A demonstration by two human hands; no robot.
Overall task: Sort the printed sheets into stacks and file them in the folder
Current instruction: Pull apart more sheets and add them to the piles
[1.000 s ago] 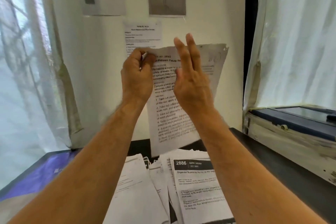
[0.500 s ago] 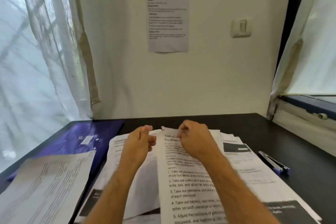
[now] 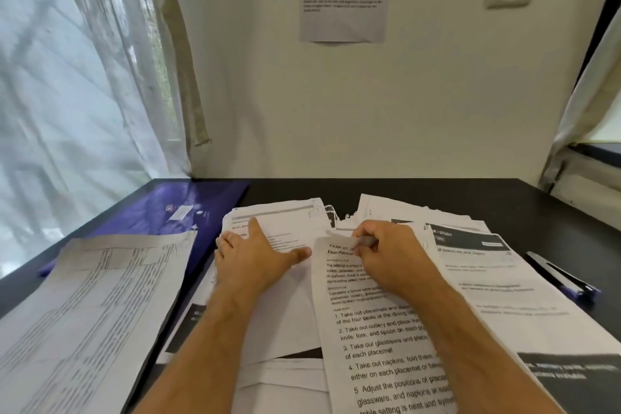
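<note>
Low in the centre of the frame, my right hand (image 3: 386,255) pinches the top edge of the numbered sheet (image 3: 376,339): thin, floppy paper, best held by that edge so it doesn't crease. My left hand (image 3: 255,259) lies flat, steadying the loose pile (image 3: 289,306). The purple folder (image 3: 161,215) waits upper left on the desk (image 3: 470,198).
</note>
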